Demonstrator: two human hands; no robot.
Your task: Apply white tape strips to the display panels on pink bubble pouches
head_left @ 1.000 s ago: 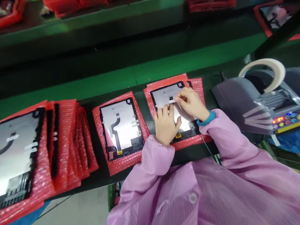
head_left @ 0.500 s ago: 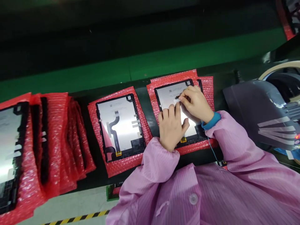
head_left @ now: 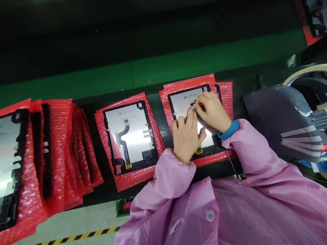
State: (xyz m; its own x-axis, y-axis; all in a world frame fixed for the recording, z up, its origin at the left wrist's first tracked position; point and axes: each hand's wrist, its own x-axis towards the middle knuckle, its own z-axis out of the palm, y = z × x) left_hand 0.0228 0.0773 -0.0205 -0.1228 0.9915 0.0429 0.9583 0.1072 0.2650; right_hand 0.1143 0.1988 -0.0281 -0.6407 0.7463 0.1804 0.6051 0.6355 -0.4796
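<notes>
In front of me a display panel (head_left: 180,100) lies with its silvery back up in a black frame, on red bubble wrap (head_left: 166,102). My left hand (head_left: 186,136) rests on the panel, fingers stretched out and thumb apart, its index fingertip at a small dark connector (head_left: 192,105) near the upper middle. At that same spot my right hand (head_left: 211,110) pinches with thumb and index finger. Whatever is between those fingertips is too small and too covered to make out. A gold-coloured flex end (head_left: 199,150) shows below my left hand. A blue band circles my right wrist.
To the left, a second panel (head_left: 135,136) with a dark flex cable (head_left: 123,144) lies on bubble wrap. Further left lean several bubble-wrapped panels (head_left: 58,153). At right stands a grey machine cover (head_left: 278,119) with strips of tape (head_left: 301,132).
My left index finger has moved up to the connector beside my right fingertips. My right hand has shifted slightly and still pinches there. The view has moved a little.
</notes>
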